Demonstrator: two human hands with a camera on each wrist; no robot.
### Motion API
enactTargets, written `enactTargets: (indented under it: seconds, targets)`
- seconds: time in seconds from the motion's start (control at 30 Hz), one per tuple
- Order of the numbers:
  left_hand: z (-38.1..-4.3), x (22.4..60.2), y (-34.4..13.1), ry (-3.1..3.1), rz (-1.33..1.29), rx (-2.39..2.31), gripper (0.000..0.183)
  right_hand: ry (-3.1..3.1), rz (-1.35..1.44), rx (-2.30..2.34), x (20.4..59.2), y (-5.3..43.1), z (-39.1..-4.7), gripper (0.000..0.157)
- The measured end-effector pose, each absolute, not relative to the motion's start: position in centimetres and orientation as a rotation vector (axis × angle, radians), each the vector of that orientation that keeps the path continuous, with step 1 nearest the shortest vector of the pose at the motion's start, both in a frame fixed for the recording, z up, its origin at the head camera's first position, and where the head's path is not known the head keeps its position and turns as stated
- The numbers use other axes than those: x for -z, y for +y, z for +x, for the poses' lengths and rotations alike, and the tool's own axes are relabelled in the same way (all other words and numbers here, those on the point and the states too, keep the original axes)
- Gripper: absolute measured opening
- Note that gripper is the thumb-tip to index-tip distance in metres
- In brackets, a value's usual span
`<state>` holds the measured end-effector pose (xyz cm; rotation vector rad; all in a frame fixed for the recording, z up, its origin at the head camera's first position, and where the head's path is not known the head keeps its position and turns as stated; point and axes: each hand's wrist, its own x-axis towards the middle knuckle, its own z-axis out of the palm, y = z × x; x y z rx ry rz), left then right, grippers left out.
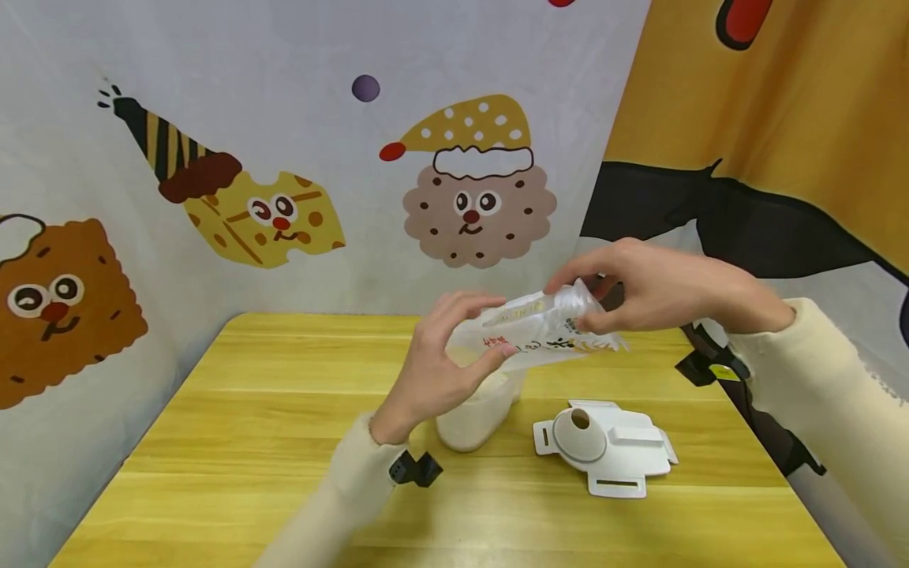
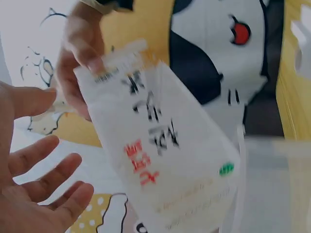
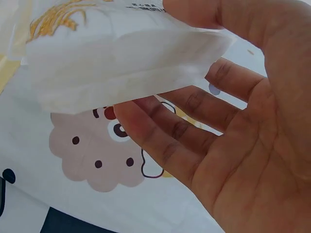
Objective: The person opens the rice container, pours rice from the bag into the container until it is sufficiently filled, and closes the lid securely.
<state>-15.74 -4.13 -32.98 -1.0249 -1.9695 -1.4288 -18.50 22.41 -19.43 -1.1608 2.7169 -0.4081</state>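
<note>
A white plastic rice bag [image 1: 529, 327], printed with black and red characters and golden grain ears, is tilted over a pale container [image 1: 465, 426]. My right hand [image 1: 653, 284] pinches the bag's raised end between thumb and fingers, as the right wrist view also shows around the bag [image 3: 131, 68]. The bag's lower end points into the container's mouth. My left hand [image 1: 433, 363] is beside the bag's lower part; in the left wrist view the left hand [image 2: 39, 170] has its fingers spread, apart from the bag [image 2: 155, 136]. The left hand covers part of the container.
On the wooden table [image 1: 284, 442], right of the container, lies a white lid [image 1: 632, 450] with side latches and a round raised spout. A cartoon-printed curtain [image 1: 284, 118] hangs behind the table.
</note>
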Motion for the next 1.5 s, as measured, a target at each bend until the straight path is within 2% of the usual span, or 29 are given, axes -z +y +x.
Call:
enactTargets:
  seconds: [0.2,0.3,0.7,0.93,1.07,1.37,1.5]
  targets:
    - [-17.5,33.3,-4.6,-2.184,-1.033,1.262,0.067,2.737,-1.212,0.346,19.5,21.7,-18.4,0.041]
    - [-18.0,33.6,-4.7,-2.259,-1.046,1.221,0.07,2.744,-1.254,0.317,19.6,21.5,-18.4,0.041]
    - [-18.6,33.9,-5.0,-2.332,-1.028,1.2,0.047,2.759,-1.306,0.323,19.8,20.8,-18.4,0.041]
    - [-18.8,34.2,-5.3,-2.322,-1.006,1.292,0.042,2.799,-1.332,0.402,20.4,20.9,-18.6,0.042]
    - [-18.8,34.5,-5.4,-2.294,-0.99,1.355,0.04,2.818,-1.367,0.503,20.8,21.1,-18.7,0.049]
    - [-19.0,35.3,-6.0,-2.199,-0.931,1.541,0.04,2.883,-1.35,0.845,22.8,21.7,-18.6,0.077]
    - [-19.0,35.6,-6.2,-2.173,-0.902,1.597,0.04,2.834,-1.217,1.122,24.3,21.7,-18.6,0.079]
